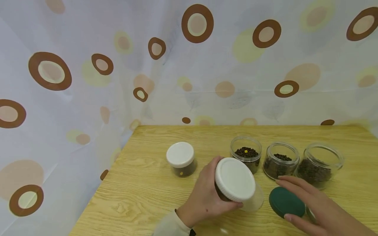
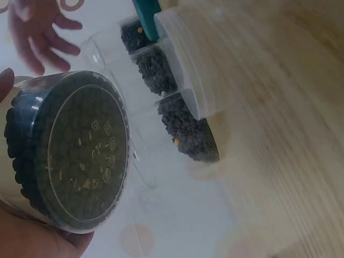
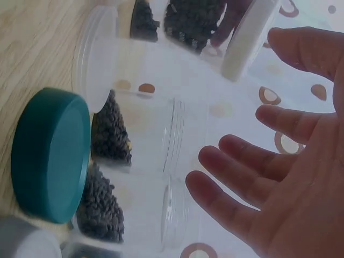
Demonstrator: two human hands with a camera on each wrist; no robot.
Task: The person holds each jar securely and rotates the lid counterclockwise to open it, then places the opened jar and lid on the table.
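Note:
My left hand [image 1: 203, 196] grips a clear jar [image 2: 80, 156] with a ribbed white lid [image 1: 235, 179], tilted above the table. Dark bean-like pieces fill it and show through its base in the left wrist view. My right hand [image 1: 322, 206] has its fingers spread and holds nothing; in the right wrist view its palm [image 3: 306, 183] faces the jars. Close by this hand lies a dark green lid [image 1: 286, 201]. A translucent lid [image 1: 256, 199] lies partly behind the held jar, and a pale lid [image 3: 27, 239] shows beyond the green one.
Three lidless clear jars stand in a row at the right: one with a yellow bit on dark pieces [image 1: 246, 152], a middle jar [image 1: 280, 164] and a right jar [image 1: 317, 170]. A white-lidded jar [image 1: 180, 159] stands at the left. A patterned sheet [image 1: 224, 65] hangs behind the wooden table [image 1: 133, 196].

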